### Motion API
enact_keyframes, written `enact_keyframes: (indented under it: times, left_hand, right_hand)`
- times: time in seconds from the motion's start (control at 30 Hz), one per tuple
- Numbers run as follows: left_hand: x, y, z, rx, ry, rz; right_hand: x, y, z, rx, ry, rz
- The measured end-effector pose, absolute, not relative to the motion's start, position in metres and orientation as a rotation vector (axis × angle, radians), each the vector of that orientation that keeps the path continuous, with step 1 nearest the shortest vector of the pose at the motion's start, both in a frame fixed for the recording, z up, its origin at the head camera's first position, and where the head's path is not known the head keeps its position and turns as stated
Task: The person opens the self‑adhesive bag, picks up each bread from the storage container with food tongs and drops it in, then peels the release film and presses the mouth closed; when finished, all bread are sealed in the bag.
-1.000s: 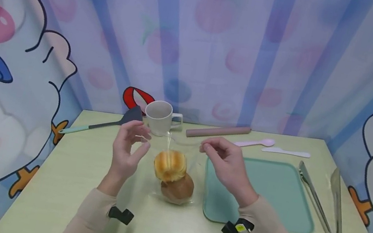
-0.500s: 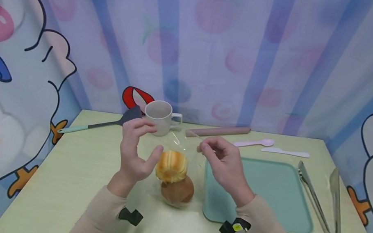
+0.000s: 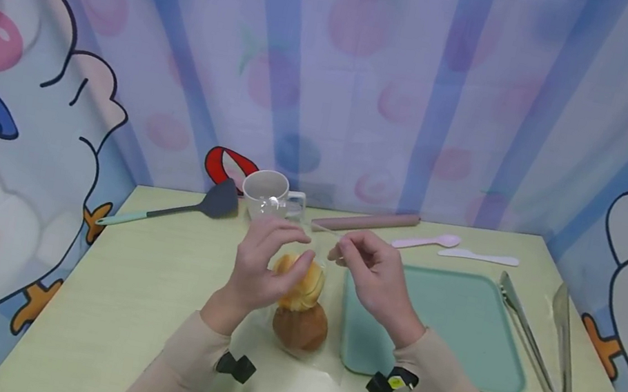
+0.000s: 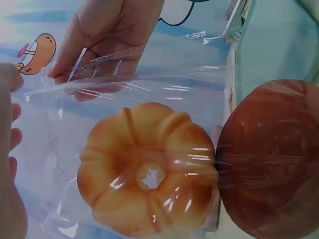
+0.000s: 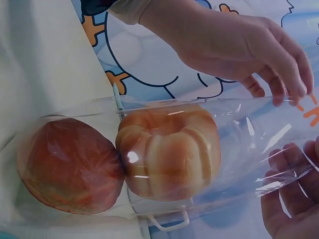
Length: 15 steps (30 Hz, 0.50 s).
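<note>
A clear plastic bag point(image 5: 239, 124) holds two bread pieces, one above the other. On top is a golden ring-shaped bread point(image 4: 149, 174) with a hole in its middle. Below it sits a round brown bun point(image 3: 300, 327). My right hand point(image 3: 377, 281) pinches the rim of the bag between thumb and fingers, at the right of its mouth. At the left side, my left hand point(image 3: 266, 268) has thumb and fingers spread apart, with fingertips right at the bag's edge in the right wrist view. It partly hides the ring bread in the head view.
Behind the hands are a white mug point(image 3: 264, 193), a spatula point(image 3: 218, 200) and a brownish-pink rod point(image 3: 369, 222). A pink spoon point(image 3: 428, 241) and white knife point(image 3: 480, 257) lie beyond the green tray point(image 3: 454, 333). Metal tongs point(image 3: 569, 360) lie at the far right.
My left hand has moved right, over to the bag, with its thumb and fingers apart. The right hand stays nearly still at the rim. The ring bread has shifted slightly right and turned.
</note>
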<state>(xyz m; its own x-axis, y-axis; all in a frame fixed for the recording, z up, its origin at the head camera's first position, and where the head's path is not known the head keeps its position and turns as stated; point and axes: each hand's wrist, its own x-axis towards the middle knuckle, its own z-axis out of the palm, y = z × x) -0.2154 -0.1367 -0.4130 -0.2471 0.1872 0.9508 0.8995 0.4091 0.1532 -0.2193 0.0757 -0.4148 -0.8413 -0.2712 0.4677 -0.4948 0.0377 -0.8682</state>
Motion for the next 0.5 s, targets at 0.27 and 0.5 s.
enact_keyframes:
  times: [0.27,0.5]
  left_hand:
    - [-0.228,-0.126,-0.4,-0.978,-1.85,-0.845]
    - [-0.231,-0.119,-0.396,-1.0,-1.849,-0.852]
  right_hand:
    - [-0.221,0.078,-0.414,0.877,-2.147,1.87]
    - [-0.22,0.077,-0.414,0.927,-2.132,1.868]
